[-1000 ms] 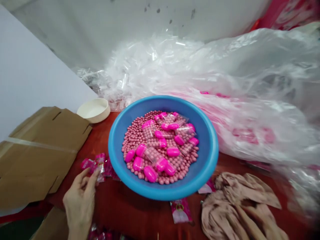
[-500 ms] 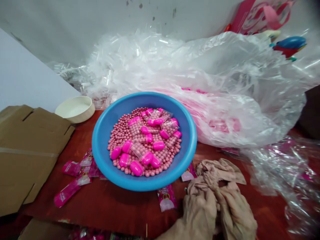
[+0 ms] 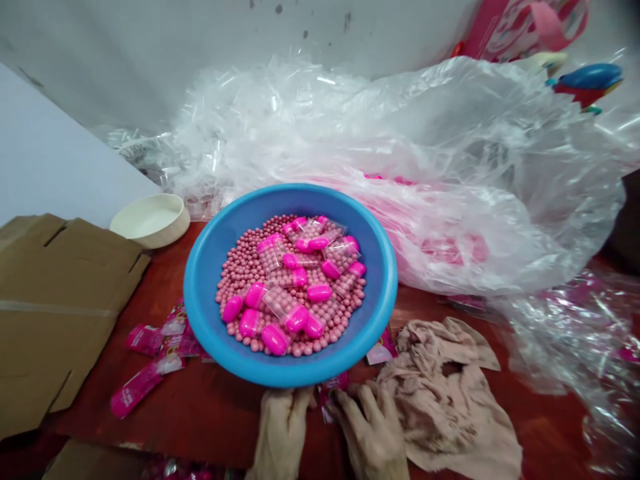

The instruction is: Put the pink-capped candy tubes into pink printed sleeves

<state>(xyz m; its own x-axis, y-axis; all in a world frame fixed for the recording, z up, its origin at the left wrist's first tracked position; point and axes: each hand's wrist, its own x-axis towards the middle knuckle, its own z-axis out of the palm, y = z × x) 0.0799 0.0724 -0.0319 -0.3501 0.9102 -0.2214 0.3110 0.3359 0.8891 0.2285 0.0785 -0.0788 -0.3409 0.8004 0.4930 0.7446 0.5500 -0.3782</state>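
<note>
My left hand (image 3: 281, 427) is at the front of the blue basin (image 3: 207, 333). Its fingertips disappear below the basin's rim, so their grip is hidden. Just to the right, my right hand (image 3: 373, 427) has its bent fingers closed on a small pink packet (image 3: 336, 384), which partly sticks out from under the basin. Inside the basin lie many pink beads (image 3: 240, 257) and, on top of them, several clear tubes with bright pink ends (image 3: 283, 303). A crumpled beige cloth (image 3: 453, 407) lies right beside my right hand.
More pink packets (image 3: 137, 387) lie left of the basin. A folded cardboard box (image 3: 60, 320) and a white bowl (image 3: 150, 230) stand farther left. Behind is a large clear plastic bag (image 3: 440, 153) with pink pieces inside. Loose clear wrapping (image 3: 565, 353) covers the right side.
My hands have left the beige cloth and moved left to the basin's front edge. The cloth now lies spread on the table, and my right hand has reached the pink packet.
</note>
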